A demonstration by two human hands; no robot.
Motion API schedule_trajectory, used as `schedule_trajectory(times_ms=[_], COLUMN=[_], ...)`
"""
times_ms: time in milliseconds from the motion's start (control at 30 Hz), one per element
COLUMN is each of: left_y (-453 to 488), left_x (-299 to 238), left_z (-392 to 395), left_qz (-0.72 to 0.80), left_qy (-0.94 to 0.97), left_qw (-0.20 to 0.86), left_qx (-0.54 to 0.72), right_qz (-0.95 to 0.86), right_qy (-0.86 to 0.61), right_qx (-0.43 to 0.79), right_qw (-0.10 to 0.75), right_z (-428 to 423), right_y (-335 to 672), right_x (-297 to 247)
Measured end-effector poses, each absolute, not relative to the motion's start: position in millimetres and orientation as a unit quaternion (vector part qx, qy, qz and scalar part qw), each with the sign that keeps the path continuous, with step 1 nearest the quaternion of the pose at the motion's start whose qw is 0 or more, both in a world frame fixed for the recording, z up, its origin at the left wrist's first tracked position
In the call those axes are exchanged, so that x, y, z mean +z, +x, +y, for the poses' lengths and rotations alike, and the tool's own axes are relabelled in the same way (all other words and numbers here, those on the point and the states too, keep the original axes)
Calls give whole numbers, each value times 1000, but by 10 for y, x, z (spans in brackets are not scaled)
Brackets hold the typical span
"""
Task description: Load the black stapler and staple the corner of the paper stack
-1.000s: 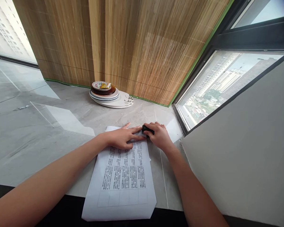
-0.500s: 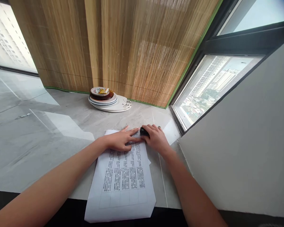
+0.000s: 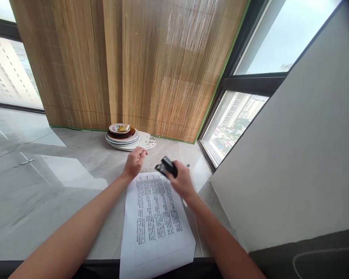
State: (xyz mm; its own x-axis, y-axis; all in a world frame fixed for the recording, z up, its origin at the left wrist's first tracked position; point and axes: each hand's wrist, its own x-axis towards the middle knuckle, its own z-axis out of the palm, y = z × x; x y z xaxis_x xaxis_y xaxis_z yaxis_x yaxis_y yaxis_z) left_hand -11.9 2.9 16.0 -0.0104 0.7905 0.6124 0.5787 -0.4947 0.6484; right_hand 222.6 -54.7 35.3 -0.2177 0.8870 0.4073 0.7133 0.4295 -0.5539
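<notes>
A printed sheet of paper (image 3: 155,217) lies on the grey marble sill (image 3: 61,182) in front of me, its near end hanging over the edge. My right hand (image 3: 180,182) is raised above the paper's far right corner and closed round a small black stapler (image 3: 166,166). My left hand (image 3: 135,161) hovers just past the paper's far left corner with fingers loosely spread, holding nothing.
A stack of plates (image 3: 125,136) with a small patterned dish on top stands at the back by the bamboo blind (image 3: 139,66). A grey wall (image 3: 293,155) closes off the right side. A window (image 3: 232,120) sits in the corner.
Both hands have lifted off the paper. The right hand raised the stapler from the paper's top edge, and the left hand moved away toward the plates. The view tilted upward.
</notes>
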Motion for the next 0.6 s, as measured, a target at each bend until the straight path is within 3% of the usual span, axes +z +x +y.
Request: schedule_trajectory(times_ms=[200, 333, 500, 600], left_y=[-302, -222, -214, -273], left_x=[118, 85, 74, 65], left_z=[125, 130, 145, 160], left_qz=[541, 527, 526, 546], left_qy=[607, 631, 629, 589], left_qw=[67, 95, 115, 137], left_qx=[578, 561, 560, 580], right_qz=[-797, -766, -691, -683], right_qy=[-499, -530, -570, -611], right_qx=[159, 147, 220, 105], right_qw=[302, 332, 385, 385], right_z=[-995, -1124, -841, -480], right_y=[1862, 2216, 2782, 2974], right_x=[42, -7, 96, 97])
